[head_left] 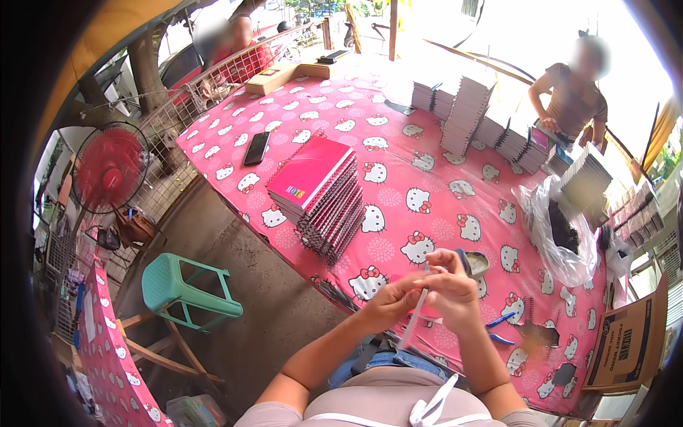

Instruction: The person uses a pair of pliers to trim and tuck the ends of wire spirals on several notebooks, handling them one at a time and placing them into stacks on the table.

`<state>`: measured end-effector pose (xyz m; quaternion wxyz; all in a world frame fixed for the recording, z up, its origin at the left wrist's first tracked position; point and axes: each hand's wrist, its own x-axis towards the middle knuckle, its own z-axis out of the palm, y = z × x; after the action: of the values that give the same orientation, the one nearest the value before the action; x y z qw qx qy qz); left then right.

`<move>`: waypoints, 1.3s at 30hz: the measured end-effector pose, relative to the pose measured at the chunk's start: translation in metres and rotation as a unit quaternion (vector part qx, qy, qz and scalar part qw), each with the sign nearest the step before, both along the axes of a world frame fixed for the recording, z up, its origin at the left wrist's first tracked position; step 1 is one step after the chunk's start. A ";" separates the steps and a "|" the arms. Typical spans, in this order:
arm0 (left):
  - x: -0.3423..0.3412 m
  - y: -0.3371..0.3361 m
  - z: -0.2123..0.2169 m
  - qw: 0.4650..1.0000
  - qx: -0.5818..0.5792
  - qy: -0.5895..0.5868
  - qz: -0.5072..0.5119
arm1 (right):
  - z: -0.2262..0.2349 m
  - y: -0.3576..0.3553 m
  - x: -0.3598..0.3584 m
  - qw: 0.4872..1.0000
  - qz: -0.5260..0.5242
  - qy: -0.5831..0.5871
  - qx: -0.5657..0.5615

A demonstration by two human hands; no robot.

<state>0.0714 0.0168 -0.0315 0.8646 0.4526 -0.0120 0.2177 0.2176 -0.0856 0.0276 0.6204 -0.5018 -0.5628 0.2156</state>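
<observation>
Both my hands meet above the near edge of the table, fingers pinched together. Between them hangs a thin whitish strip [413, 320], its lower end pointing toward my waist. My left hand [393, 297] and my right hand [453, 288] both have closed fingers at its upper end; the exact grip is partly hidden. Just beyond my right hand sits a small dish-like container [477, 264]. To its near right lie blue-handled pliers [501, 331]. A tall stack of pink spiral notebooks [313, 174] stands to the far left of my hands.
A pink cat-print cloth covers the table [398, 171]. A black phone [257, 148] lies left. Spiral-bound stacks [466, 114], a plastic bag [569, 249] and a cardboard box [627, 341] line the right. A person [576, 99] works opposite. A green stool [191, 285] and fan [110, 169] stand left.
</observation>
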 end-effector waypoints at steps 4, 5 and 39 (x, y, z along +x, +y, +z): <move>-0.006 -0.002 0.005 0.998 0.037 0.013 0.057 | -0.004 0.007 -0.012 0.990 0.038 0.129 -0.037; -0.010 0.003 0.014 0.993 0.087 0.023 0.080 | 0.002 0.005 -0.011 0.984 0.044 0.158 -0.064; -0.069 0.167 0.070 0.753 0.217 0.080 0.616 | 0.088 0.191 -0.010 0.943 0.145 0.299 0.020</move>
<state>0.0020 0.1835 0.0385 0.4199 0.5535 0.2913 0.6576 0.2078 0.1055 0.1158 0.7320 -0.3145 -0.4225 0.4323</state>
